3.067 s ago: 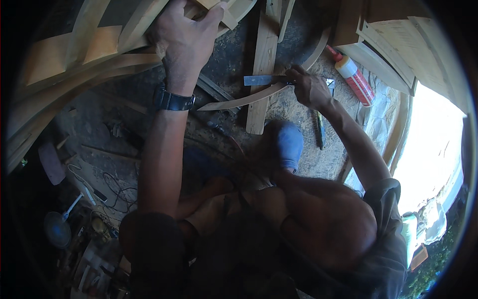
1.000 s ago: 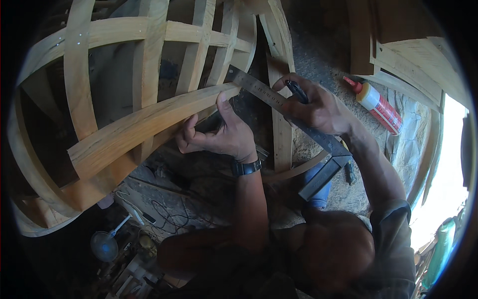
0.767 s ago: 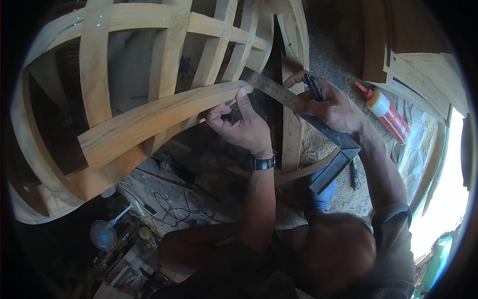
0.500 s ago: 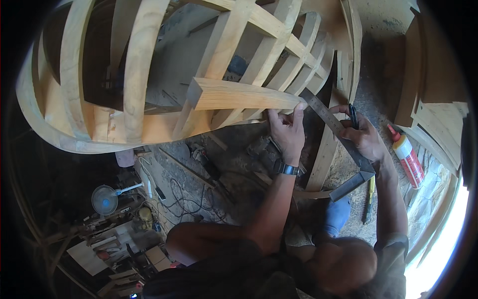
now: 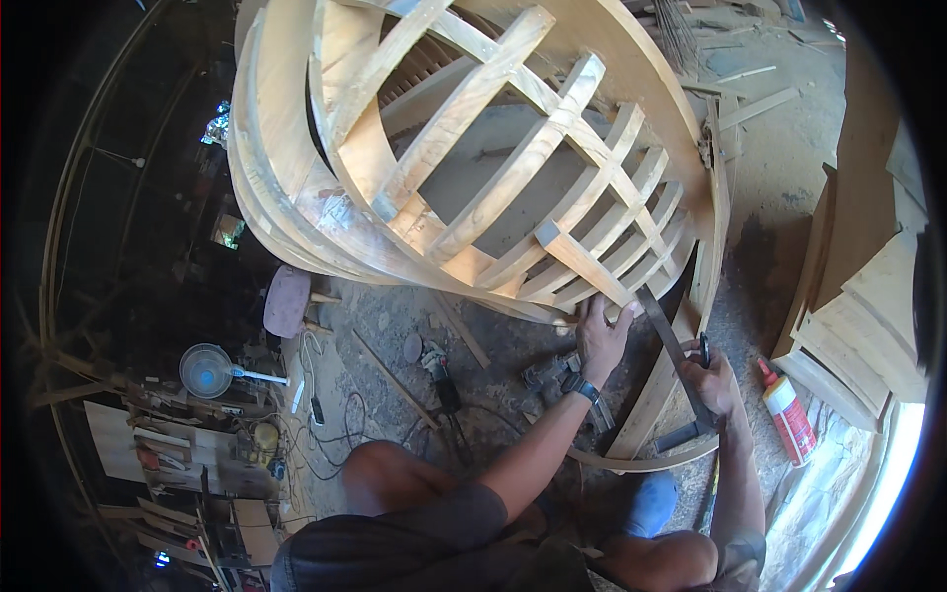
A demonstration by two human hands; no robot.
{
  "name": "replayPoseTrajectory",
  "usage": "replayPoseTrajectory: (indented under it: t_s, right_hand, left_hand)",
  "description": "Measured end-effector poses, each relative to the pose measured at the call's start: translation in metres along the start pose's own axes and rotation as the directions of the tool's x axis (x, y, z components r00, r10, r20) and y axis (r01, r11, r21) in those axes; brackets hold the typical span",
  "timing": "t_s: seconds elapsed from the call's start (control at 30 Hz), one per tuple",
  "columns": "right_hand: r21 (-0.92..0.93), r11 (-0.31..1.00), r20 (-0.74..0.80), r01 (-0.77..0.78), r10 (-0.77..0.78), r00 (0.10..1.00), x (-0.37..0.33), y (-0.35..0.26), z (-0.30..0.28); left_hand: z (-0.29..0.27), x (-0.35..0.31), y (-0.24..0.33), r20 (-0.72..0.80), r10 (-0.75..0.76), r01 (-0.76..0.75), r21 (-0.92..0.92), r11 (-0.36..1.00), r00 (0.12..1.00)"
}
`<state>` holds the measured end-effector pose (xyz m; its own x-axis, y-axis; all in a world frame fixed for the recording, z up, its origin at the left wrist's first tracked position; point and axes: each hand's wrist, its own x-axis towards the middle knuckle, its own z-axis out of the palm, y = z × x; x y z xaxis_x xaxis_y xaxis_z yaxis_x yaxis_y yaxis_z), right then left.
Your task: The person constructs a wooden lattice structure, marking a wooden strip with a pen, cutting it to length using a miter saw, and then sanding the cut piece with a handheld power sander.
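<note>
A curved wooden frame [image 5: 464,94] of crossed ribs fills the upper middle. Against its lower right ribs lies a short wooden bar [image 5: 589,268], running down to the right. My left hand [image 5: 603,345] is closed on the bar's lower end, thumb on top and fingers beneath. My right hand [image 5: 712,383] grips a metal try square [image 5: 673,347] by its blade and also holds a dark pen [image 5: 704,349] upright. The blade's tip is at the bar's end, close to my left thumb. Below my right hand is the square's stock [image 5: 681,434].
A glue bottle [image 5: 789,414] with a red nozzle lies on the right, near stacked wooden pieces [image 5: 848,335]. Power tools [image 5: 444,380], cords and wood strips litter the floor. A fan [image 5: 207,371] and a pink stool [image 5: 286,301] stand at the left.
The view has shifted, so more of the frame and floor shows and the bar looks smaller and more slanted. Both hands keep their holds on the bar, square and pen.
</note>
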<state>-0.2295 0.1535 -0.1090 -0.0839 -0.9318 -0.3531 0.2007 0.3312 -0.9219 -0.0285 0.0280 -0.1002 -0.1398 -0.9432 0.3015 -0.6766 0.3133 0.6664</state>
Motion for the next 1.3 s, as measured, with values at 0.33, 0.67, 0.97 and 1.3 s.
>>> replayPoseTrajectory:
  t_s: [0.33, 0.67, 0.97, 1.3]
  right_hand:
    - [-0.213, 0.977, -0.067, -0.025, 0.011, 0.998, -0.001, 0.033, 0.005]
    - [-0.532, 0.842, -0.161, -0.089, 0.002, 0.987, 0.016, 0.049, 0.003]
    - [-0.558, 0.825, -0.322, -0.085, -0.121, 0.939, 0.015, 0.055, 0.016]
    - [-0.327, 0.63, 0.085, 0.705, -0.723, 0.685, -0.011, -0.034, 0.119]
  left_hand:
    - [-0.013, -0.005, -0.003, -0.022, 0.078, -0.074, 0.14, 0.987, 0.997]
    - [-0.013, 0.009, 0.009, 0.013, 0.126, -0.126, 0.101, 0.987, 0.992]
    - [-0.011, 0.005, 0.001, 0.038, 0.061, -0.062, 0.032, 0.998, 0.997]
    - [-0.006, 0.007, -0.007, 0.051, 0.063, -0.063, -0.005, 0.998, 0.997]
